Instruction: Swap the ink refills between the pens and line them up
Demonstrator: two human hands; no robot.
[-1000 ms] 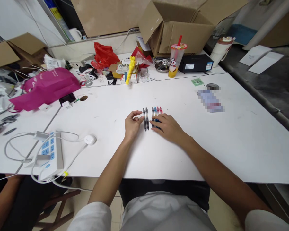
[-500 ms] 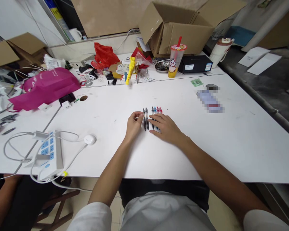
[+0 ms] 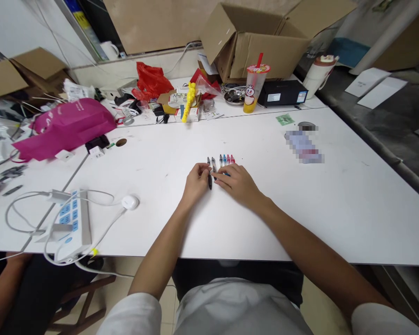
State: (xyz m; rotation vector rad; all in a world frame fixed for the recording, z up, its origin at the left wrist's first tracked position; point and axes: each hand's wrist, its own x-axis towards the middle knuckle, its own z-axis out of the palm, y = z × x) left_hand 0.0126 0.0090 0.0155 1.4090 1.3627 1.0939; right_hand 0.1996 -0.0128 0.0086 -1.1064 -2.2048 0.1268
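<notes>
Here, left hand [image 3: 195,183] curled at the leftmost dark pen [image 3: 210,182]; right hand [image 3: 240,183] bent over the lower parts of the other pens [image 3: 225,159]. Couldn't tell whether either hand pinched one. All lay in a row on the white table [image 3: 226,228].

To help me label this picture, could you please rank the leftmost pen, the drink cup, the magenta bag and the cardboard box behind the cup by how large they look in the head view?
Largest to smallest, by apparent size:
1. Cardboard box
2. Magenta bag
3. Drink cup
4. Leftmost pen, partly covered
</notes>
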